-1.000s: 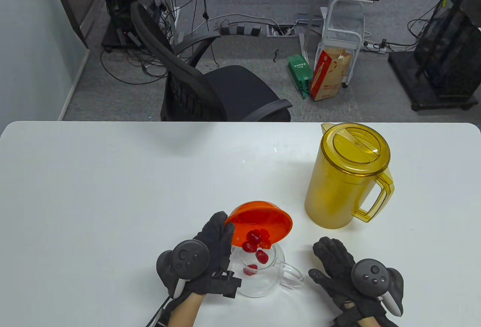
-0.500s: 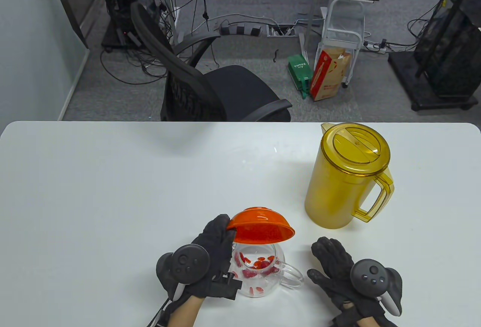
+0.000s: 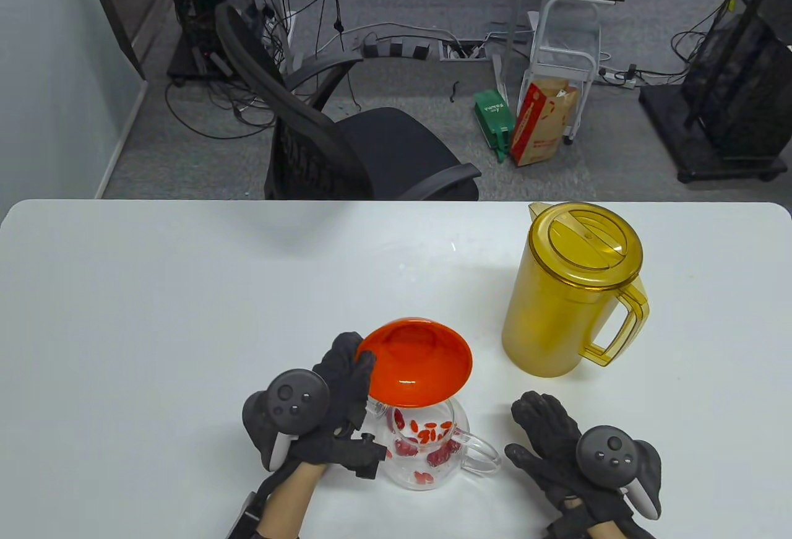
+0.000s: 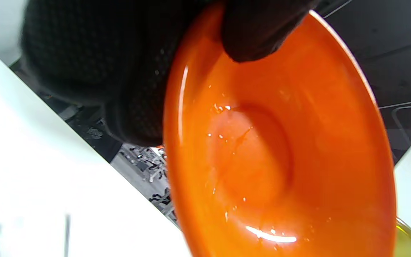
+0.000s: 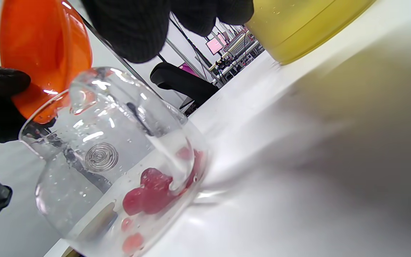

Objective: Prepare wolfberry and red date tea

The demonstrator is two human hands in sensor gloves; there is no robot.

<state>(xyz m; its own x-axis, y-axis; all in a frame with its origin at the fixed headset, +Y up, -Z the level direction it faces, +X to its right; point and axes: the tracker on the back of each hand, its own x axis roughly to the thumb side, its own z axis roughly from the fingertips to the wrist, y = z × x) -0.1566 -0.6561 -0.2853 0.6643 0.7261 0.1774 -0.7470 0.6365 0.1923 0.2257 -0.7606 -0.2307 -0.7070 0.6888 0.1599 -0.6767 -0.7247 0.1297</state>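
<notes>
My left hand (image 3: 337, 378) grips an orange bowl (image 3: 416, 364) by its rim and holds it tilted over the clear glass teapot (image 3: 427, 449). The bowl is empty in the left wrist view (image 4: 273, 157). Red dates and wolfberries (image 3: 427, 437) lie in the teapot; they also show in the right wrist view (image 5: 155, 194). My right hand (image 3: 550, 434) rests flat and empty on the table, just right of the teapot's handle (image 3: 482, 453). A yellow lidded pitcher (image 3: 572, 291) stands at the back right.
The white table (image 3: 185, 304) spreads wide to the left and behind the teapot. A black office chair (image 3: 346, 143) stands beyond the far edge. The pitcher's handle (image 3: 622, 332) points toward the right.
The fruit has dropped from the bowl into the teapot. My left hand has drawn the emptied bowl a little up and to the left, tipping it back. The right hand has stayed put.
</notes>
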